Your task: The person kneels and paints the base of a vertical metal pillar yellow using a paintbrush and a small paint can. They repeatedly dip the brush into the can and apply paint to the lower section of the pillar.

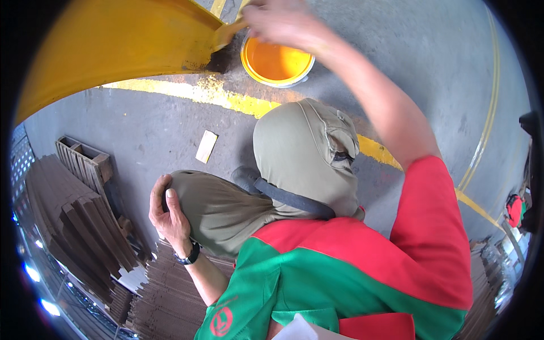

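Observation:
My right hand (277, 21) is closed at the top of the view, slightly blurred, gripping a paintbrush (228, 33). The yellow-coated brush end meets the right edge of a large yellow panel (130, 42). Just below that hand a round bucket (306, 72) of orange-yellow paint (277, 59) stands on the floor. Its upper rim is partly hidden by the hand. My left hand (170, 218) lies on my bent knee with nothing in it, thumb apart from the fingers; some fingertips are hidden. A dark watch (190, 255) circles that wrist.
A small pale rectangular piece (207, 146) lies on the grey floor (153, 124), near a worn yellow floor line (238, 102). To the left are a wooden pallet (85, 158) and stacked brown sheets (73, 215). More brown stacks (164, 289) stand close behind my left arm.

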`<state>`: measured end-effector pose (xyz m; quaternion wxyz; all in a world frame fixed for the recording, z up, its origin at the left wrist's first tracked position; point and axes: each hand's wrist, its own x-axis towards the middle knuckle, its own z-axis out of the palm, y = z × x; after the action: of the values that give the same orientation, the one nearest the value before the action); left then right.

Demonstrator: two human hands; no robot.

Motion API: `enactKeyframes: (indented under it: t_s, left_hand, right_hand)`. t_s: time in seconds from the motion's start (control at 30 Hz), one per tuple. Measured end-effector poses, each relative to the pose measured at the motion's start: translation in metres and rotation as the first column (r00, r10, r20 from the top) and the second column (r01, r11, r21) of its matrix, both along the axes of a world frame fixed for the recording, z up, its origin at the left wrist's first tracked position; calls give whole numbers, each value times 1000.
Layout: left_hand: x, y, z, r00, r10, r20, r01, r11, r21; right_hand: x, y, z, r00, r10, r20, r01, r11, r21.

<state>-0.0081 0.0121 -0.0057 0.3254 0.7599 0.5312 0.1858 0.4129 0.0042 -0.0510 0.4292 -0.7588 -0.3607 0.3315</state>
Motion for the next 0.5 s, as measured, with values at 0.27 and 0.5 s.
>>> enactKeyframes:
  t_s: [0.27,0.5]
  left_hand:
    - [7,7,-3,999,-26,-19,26,999,-28]
    - [6,4,-2,1000,-22,-21,22,999,-32]
  right_hand:
    - [17,-18,-34,813,453,366,-285,858,-428]
    - [7,2,-99,742,547,386,-289,782,-553]
